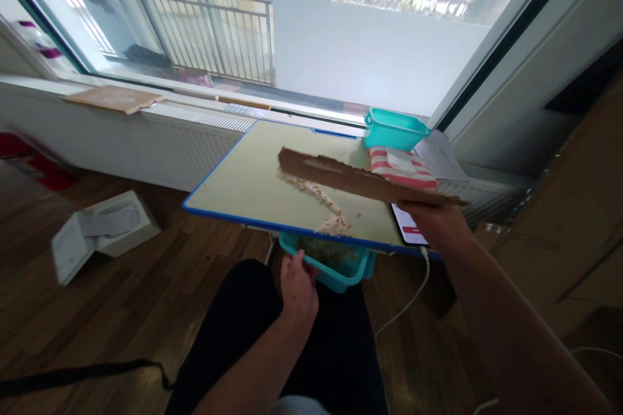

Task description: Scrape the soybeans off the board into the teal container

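Observation:
My left hand (298,286) grips the near left rim of a turquoise plastic basket (341,280), held just under the table's front edge. Brownish loose material (326,251) lies inside it. In my right hand (438,224) is a long torn strip of cardboard (335,174), held by its right end and slanting over the table. A line of pale, grain-like crumbs (311,189) runs from below the strip to a small heap (335,225) at the front edge. The strip hides part of the tabletop behind it.
The pale table (224,181) has a blue rim. At its back right are another turquoise basket (396,131) and a red-and-white striped bundle (403,167). A phone (407,225) with a white cable (413,298) lies near the front edge. An open white box (109,227) sits on the floor.

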The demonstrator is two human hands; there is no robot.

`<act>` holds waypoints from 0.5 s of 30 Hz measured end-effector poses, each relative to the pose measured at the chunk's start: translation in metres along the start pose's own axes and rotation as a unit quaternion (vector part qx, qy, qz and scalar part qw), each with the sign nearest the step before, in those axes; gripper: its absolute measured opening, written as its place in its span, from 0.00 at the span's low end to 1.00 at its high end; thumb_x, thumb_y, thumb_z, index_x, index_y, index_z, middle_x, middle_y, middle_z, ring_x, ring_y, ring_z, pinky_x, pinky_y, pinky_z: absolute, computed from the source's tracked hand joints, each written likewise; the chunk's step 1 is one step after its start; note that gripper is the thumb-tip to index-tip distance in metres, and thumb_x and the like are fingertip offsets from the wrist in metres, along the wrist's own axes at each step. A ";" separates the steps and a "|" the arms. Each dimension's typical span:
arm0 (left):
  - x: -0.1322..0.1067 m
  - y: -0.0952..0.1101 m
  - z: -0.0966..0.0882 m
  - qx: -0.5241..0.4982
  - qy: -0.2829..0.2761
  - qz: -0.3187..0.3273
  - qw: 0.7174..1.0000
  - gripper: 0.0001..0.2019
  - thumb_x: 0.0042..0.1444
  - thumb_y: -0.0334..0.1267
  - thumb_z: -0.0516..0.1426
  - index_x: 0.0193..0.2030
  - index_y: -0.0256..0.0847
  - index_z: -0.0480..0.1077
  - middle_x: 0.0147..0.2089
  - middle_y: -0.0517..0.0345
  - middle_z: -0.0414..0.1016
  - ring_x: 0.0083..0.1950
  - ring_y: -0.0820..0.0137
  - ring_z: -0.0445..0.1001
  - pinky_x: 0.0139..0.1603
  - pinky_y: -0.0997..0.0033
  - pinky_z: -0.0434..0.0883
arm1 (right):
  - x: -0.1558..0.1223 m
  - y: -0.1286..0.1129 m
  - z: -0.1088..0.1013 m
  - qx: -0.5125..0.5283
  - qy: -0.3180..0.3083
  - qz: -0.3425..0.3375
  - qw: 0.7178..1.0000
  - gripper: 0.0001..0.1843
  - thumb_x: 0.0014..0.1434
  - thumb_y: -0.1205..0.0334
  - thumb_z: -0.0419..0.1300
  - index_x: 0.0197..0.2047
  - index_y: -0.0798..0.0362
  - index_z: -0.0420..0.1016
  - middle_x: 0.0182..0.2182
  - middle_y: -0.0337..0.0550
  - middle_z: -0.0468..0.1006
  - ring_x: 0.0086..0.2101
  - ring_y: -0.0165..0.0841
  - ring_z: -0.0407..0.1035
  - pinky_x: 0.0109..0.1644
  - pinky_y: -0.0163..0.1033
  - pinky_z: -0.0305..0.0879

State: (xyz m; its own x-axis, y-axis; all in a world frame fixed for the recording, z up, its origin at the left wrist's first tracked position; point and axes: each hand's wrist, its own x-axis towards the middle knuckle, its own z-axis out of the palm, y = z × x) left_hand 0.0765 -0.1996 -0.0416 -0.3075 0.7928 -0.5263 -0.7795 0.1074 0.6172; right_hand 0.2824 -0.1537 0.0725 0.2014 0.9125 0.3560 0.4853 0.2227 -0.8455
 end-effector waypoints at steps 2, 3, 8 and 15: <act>0.004 0.000 -0.001 0.001 0.005 0.002 1.000 0.06 0.44 0.32 0.57 0.30 0.39 0.63 0.23 0.65 0.65 0.22 0.77 0.65 0.22 0.78 0.63 | -0.027 -0.007 -0.013 -0.065 0.074 0.037 0.994 0.17 0.43 0.52 0.65 0.36 0.52 0.78 0.33 0.41 0.79 0.39 0.39 0.73 0.44 0.42 0.68; 0.007 0.000 -0.001 0.002 0.005 0.004 1.000 0.06 0.44 0.32 0.57 0.30 0.38 0.63 0.23 0.65 0.65 0.22 0.78 0.64 0.21 0.78 0.63 | -0.044 -0.012 -0.017 -0.104 0.104 0.045 0.988 0.18 0.45 0.51 0.64 0.37 0.53 0.78 0.32 0.43 0.79 0.38 0.40 0.73 0.42 0.41 0.68; 0.022 -0.001 0.004 0.023 0.000 0.001 1.000 0.05 0.41 0.30 0.55 0.28 0.37 0.64 0.19 0.67 0.63 0.18 0.79 0.61 0.19 0.79 0.61 | -0.111 -0.030 -0.014 -0.332 0.132 0.066 0.932 0.22 0.53 0.46 0.55 0.32 0.56 0.79 0.25 0.50 0.78 0.30 0.42 0.74 0.28 0.39 0.65; 0.028 0.003 0.016 0.079 0.039 -0.033 0.996 0.06 0.39 0.26 0.54 0.27 0.37 0.64 0.18 0.66 0.62 0.18 0.77 0.62 0.19 0.78 0.60 | -0.117 -0.038 0.008 -0.433 0.153 0.018 0.888 0.25 0.57 0.46 0.50 0.30 0.58 0.78 0.23 0.52 0.77 0.26 0.41 0.73 0.25 0.37 0.61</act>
State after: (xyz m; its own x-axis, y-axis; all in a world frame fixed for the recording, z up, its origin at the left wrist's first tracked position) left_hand 0.0740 -0.1678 -0.0451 -0.3048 0.7324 -0.6089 -0.7061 0.2552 0.6605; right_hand 0.2337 -0.2661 0.0596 0.3878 0.7486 0.5377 0.9195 -0.2734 -0.2824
